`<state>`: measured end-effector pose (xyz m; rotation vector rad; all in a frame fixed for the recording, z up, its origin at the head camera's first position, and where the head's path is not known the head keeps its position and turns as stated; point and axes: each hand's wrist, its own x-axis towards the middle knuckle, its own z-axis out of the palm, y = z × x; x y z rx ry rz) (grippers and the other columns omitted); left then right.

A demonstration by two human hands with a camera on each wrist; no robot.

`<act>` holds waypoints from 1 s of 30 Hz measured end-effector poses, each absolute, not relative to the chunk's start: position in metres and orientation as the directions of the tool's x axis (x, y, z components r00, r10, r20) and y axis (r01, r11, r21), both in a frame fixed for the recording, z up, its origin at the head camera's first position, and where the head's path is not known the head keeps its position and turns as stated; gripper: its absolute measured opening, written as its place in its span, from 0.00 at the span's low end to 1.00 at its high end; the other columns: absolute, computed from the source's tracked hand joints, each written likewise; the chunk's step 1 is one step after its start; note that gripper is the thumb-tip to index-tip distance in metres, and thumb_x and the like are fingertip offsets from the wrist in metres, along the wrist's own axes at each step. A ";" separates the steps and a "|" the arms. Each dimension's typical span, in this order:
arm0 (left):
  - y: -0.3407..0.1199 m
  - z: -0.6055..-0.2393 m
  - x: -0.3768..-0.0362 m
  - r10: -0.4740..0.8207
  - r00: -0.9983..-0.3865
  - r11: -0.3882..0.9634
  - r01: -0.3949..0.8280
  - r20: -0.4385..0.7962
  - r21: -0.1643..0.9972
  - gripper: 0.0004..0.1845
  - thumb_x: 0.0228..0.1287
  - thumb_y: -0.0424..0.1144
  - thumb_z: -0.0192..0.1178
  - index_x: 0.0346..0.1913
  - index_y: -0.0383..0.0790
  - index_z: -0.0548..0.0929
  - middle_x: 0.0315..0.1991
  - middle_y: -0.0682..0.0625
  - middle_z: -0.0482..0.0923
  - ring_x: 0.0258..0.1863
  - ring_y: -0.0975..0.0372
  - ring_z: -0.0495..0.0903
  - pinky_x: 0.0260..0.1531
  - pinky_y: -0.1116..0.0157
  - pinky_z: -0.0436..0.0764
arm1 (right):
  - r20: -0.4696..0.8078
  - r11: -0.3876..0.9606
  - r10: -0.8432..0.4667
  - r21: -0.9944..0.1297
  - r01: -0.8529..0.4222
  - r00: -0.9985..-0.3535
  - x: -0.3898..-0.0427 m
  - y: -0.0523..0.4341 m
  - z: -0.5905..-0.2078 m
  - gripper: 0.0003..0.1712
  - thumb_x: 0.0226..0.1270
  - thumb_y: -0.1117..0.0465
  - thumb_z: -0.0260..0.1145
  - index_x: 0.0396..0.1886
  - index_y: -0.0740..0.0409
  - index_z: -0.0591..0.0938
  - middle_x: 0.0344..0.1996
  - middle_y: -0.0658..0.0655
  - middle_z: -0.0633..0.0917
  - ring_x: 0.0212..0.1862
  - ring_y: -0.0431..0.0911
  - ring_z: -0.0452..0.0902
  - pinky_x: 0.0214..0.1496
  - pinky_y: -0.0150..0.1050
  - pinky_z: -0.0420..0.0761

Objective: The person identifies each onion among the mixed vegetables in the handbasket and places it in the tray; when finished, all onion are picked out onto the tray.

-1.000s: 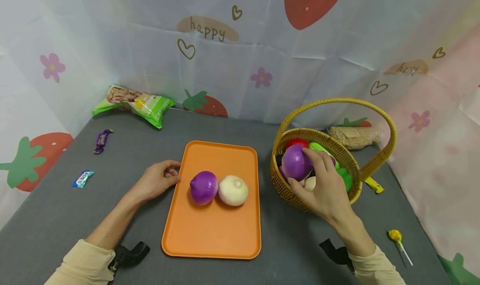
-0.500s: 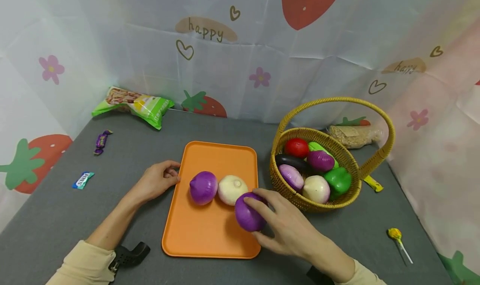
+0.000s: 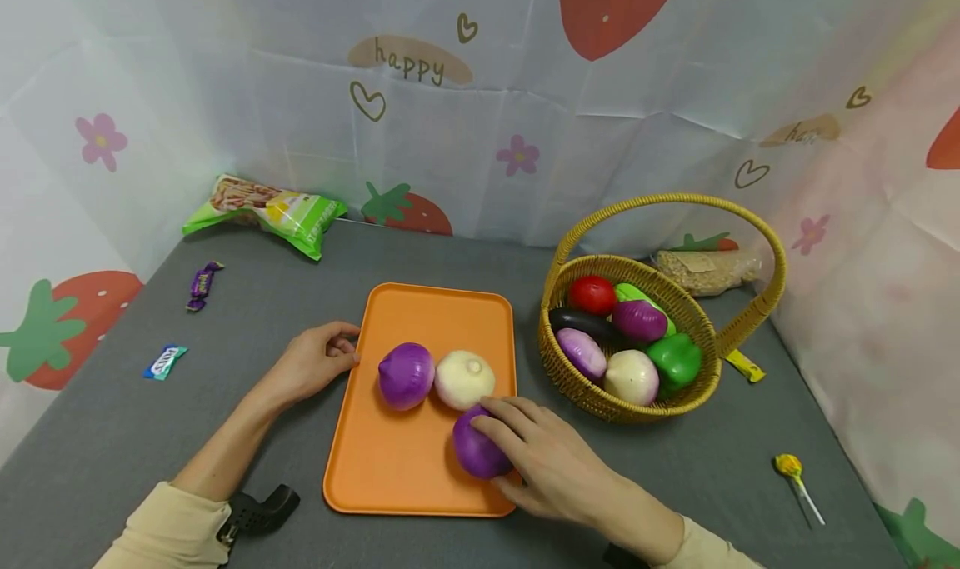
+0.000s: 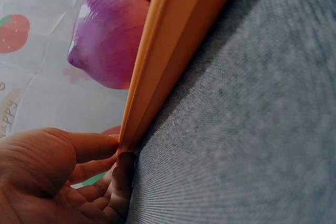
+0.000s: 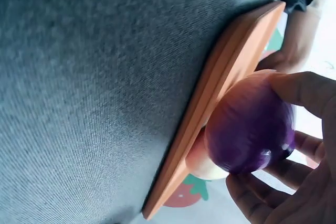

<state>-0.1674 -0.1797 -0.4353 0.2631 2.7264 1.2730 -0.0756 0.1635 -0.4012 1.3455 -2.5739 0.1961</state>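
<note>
An orange tray (image 3: pixel 420 481) lies on the grey table. On it a purple onion (image 3: pixel 407 376) sits beside a white onion (image 3: pixel 465 380). My right hand (image 3: pixel 555 461) holds a second purple onion (image 3: pixel 480 444) at the tray's right side, just in front of the white one; the right wrist view shows thumb and fingers around this onion (image 5: pixel 252 124). Whether it touches the tray is hard to tell. At the left edge, my left hand (image 3: pixel 311 365) pinches the tray's rim, thumb and fingertips on it in the left wrist view (image 4: pixel 63 171).
Right of the tray stands a wicker basket (image 3: pixel 712 336) with a tall handle, holding a tomato (image 3: pixel 592 295), an eggplant (image 3: pixel 585 325), a green pepper (image 3: pixel 675 361) and onions. A lollipop (image 3: pixel 789 466), wrapped candies (image 3: pixel 201 286), a green snack bag (image 3: pixel 270 211) and a grain bag (image 3: pixel 705 271) lie around.
My right hand has carried the purple onion out of the basket, leftward and toward me, over the tray's right side, and lowered it. My left hand has stayed at the tray's rim.
</note>
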 end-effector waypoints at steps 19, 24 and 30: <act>-0.180 -0.438 -0.168 0.211 -0.977 0.624 0.113 -0.028 0.773 0.20 0.65 0.34 0.60 0.58 0.29 0.77 0.38 0.43 0.82 0.34 0.63 0.79 0.38 0.66 0.76 | 0.337 0.641 -0.723 0.004 -0.768 -0.602 -0.098 0.162 -0.404 0.31 0.52 0.54 0.78 0.57 0.51 0.78 0.57 0.57 0.81 0.57 0.50 0.76 0.59 0.42 0.78; -0.180 -0.437 -0.167 0.211 -0.977 0.624 0.115 -0.025 0.773 0.21 0.65 0.34 0.61 0.58 0.29 0.77 0.38 0.43 0.82 0.34 0.63 0.79 0.38 0.66 0.75 | 0.358 0.640 -0.714 -0.015 -0.768 -0.602 -0.099 0.160 -0.405 0.30 0.53 0.57 0.76 0.56 0.53 0.78 0.56 0.59 0.80 0.57 0.51 0.76 0.58 0.42 0.79; -0.179 -0.436 -0.167 0.213 -0.977 0.622 0.121 -0.019 0.774 0.21 0.65 0.35 0.61 0.58 0.29 0.77 0.38 0.42 0.83 0.34 0.63 0.79 0.39 0.65 0.76 | 0.351 0.676 -0.683 -0.028 -0.736 -0.641 -0.100 0.157 -0.404 0.30 0.53 0.60 0.75 0.57 0.54 0.76 0.55 0.58 0.80 0.56 0.50 0.77 0.57 0.42 0.80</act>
